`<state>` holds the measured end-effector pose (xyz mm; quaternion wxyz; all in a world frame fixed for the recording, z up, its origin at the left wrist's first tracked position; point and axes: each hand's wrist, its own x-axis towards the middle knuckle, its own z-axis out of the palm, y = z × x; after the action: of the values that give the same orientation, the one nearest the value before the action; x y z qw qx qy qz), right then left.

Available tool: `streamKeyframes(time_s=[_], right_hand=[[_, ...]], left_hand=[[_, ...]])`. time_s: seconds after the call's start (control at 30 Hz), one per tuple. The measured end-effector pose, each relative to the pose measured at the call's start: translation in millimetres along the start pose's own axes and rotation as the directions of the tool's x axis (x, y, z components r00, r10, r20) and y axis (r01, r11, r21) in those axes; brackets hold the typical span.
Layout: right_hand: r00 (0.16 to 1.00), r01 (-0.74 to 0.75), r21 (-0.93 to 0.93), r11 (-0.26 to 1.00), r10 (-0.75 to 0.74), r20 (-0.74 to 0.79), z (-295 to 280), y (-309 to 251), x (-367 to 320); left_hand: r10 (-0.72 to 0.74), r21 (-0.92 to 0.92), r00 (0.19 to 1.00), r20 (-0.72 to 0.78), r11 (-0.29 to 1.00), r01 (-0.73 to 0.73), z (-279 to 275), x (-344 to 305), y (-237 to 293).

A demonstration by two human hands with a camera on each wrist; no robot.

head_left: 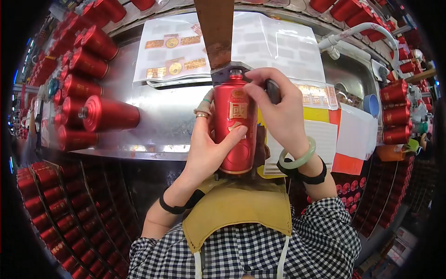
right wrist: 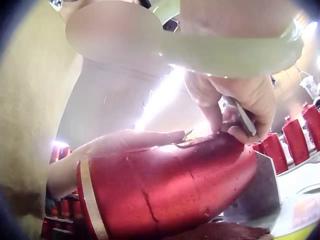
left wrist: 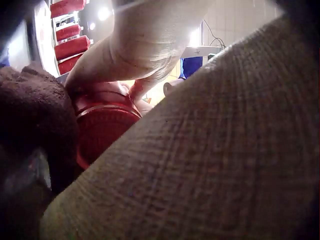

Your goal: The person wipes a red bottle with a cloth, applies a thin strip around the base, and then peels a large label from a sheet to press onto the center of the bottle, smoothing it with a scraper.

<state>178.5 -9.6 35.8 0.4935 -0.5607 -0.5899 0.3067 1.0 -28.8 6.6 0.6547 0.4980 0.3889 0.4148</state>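
Note:
A red bottle (head_left: pixel 237 153) with gold characters lies in front of the person, its neck pointing away. The left hand (head_left: pixel 207 151) grips its side, thumb across the front. At the bottle's shoulder the right hand (head_left: pixel 280 104) touches a small gold label (head_left: pixel 238 93) with thumb and fingertips. A dark-handled tool (head_left: pixel 272 91) rests in that hand; in the right wrist view its metal blade (right wrist: pixel 246 121) shows beside the fingers. That view also shows the right hand (right wrist: pixel 235 105) above the bottle (right wrist: pixel 170 190). In the left wrist view the bottle's base (left wrist: pixel 107 130) is partly hidden.
Several red bottles (head_left: pixel 111 115) stand at the left, and others (head_left: pixel 395 115) at the right. Sheets of gold labels (head_left: pixel 174 56) lie on the metal counter (head_left: pixel 125 135). A wooden post (head_left: pixel 216 32) rises behind the bottle. A faucet (head_left: pixel 362 30) and a blue cup (head_left: pixel 371 105) are at the right.

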Motion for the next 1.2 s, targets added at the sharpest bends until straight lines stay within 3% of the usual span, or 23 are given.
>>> streamKeyframes(time_s=[0.1,0.2,0.27,0.33,0.47,0.57,0.7,0.77,0.87,1.07,1.17,1.2], right_hand=[[0.981,-0.19,0.166,0.968,0.195,-0.014,-4,11,-5],[0.966,-0.253,0.302,0.919,0.254,0.036,1,22,-19],[0.949,-0.316,0.238,0.918,0.309,0.066,3,23,-30],[0.922,-0.385,0.402,0.831,0.37,0.116,9,16,-34],[0.892,-0.442,0.457,0.772,0.432,0.132,9,13,-32],[0.905,-0.406,0.536,0.741,0.409,0.119,14,8,-36],[0.921,-0.38,0.477,0.792,0.369,0.121,11,13,-34],[0.884,-0.45,0.545,0.708,0.441,0.157,7,10,-32],[0.913,-0.39,0.518,0.762,0.395,0.105,15,10,-35],[0.904,-0.401,0.579,0.71,0.408,0.127,15,9,-34],[0.89,-0.449,0.464,0.764,0.425,0.164,7,6,-32],[0.891,-0.449,0.463,0.764,0.424,0.163,2,11,-29]], left_hand=[[-0.062,-0.09,0.998,-0.017,0.994,0.06,-2,2,5],[-0.062,-0.254,0.996,-0.064,0.966,0.044,-6,13,6],[-0.06,-0.264,0.997,-0.038,0.963,0.048,-9,18,4],[-0.053,-0.156,0.999,-0.012,0.987,0.05,-9,21,1],[-0.053,-0.165,0.998,-0.019,0.985,0.049,-8,21,4],[-0.056,-0.173,0.998,-0.027,0.984,0.051,-5,19,5],[-0.067,-0.172,0.997,-0.046,0.983,0.058,-5,19,6],[-0.079,-0.161,0.996,-0.044,0.984,0.071,-4,20,6],[-0.086,-0.215,0.996,-0.035,0.973,0.077,-6,21,5],[-0.134,-0.304,0.989,-0.062,0.946,0.109,-6,22,4],[-0.06,-0.257,0.997,-0.046,0.965,0.046,-6,22,1],[-0.041,-0.144,0.999,-0.033,0.989,0.036,-5,21,3]])
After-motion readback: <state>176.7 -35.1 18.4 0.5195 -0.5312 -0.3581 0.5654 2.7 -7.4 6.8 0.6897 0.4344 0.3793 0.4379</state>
